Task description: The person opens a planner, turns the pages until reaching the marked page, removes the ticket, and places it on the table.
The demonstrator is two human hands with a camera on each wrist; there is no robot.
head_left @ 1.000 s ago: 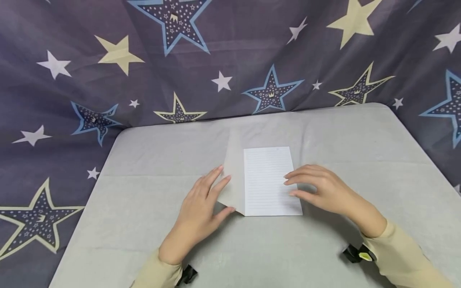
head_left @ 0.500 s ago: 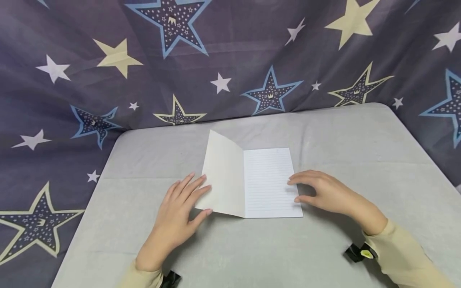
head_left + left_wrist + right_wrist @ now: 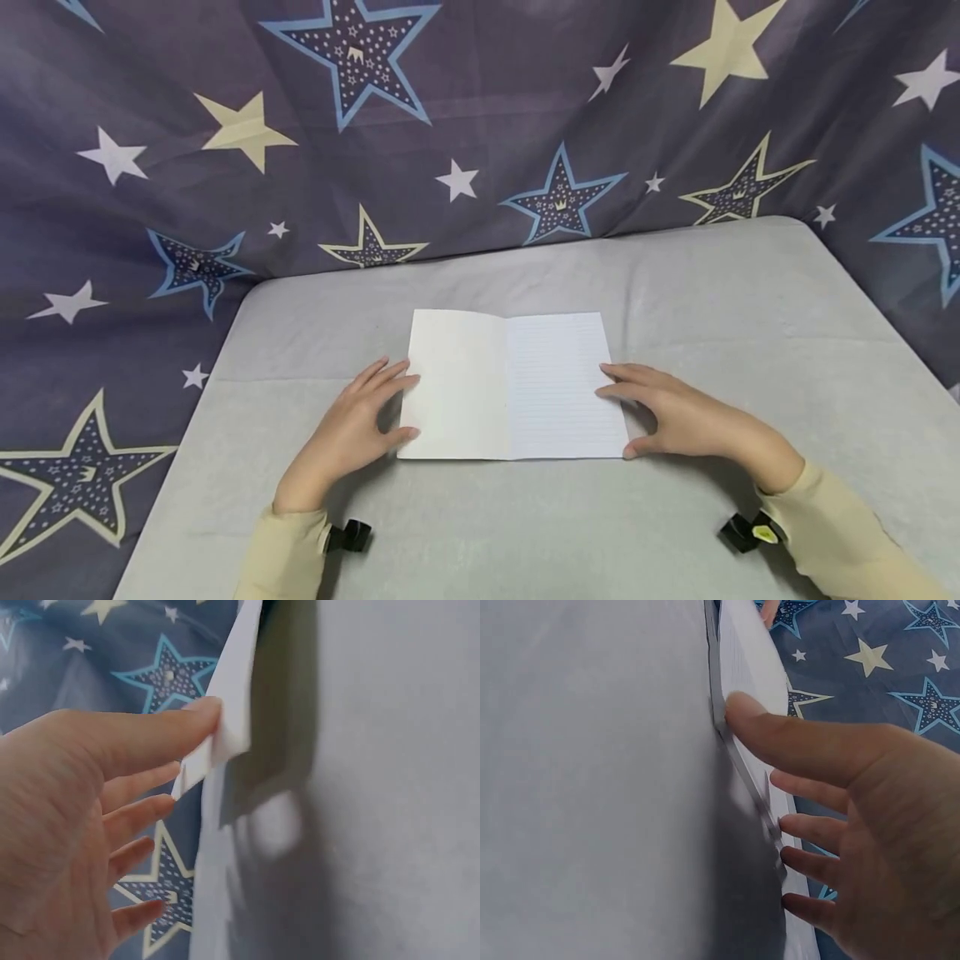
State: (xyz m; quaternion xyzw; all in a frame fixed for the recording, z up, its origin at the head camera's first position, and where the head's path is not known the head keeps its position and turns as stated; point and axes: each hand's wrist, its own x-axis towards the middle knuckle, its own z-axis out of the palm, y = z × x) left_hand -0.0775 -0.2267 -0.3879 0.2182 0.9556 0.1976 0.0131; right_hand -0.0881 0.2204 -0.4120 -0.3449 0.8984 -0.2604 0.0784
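An opened notebook lies at the middle of the table in the head view, its plain cream inner cover [image 3: 456,387] on the left and a white lined page [image 3: 562,387] on the right. My left hand [image 3: 348,429] has its thumb and fingertips at the cover's left edge, fingers spread and loosely bent. In the left wrist view that cover [image 3: 236,682] stands somewhat raised, its shadow beneath. At the page's right edge is my right hand [image 3: 678,412], thumb near the lower corner and fingertips over the margin. The right wrist view shows the thumb [image 3: 761,724] against the notebook's edge.
A grey cloth covers the table [image 3: 525,533]. Behind it hangs a dark curtain [image 3: 480,100] printed with stars, reaching down both sides. Each wrist carries a small black camera mount, the left one [image 3: 356,536] and the right one [image 3: 741,532].
My left hand has moved left, swinging the cover from nearly upright down to lie out flat. My right hand's thumb has shifted down along the page's right edge.
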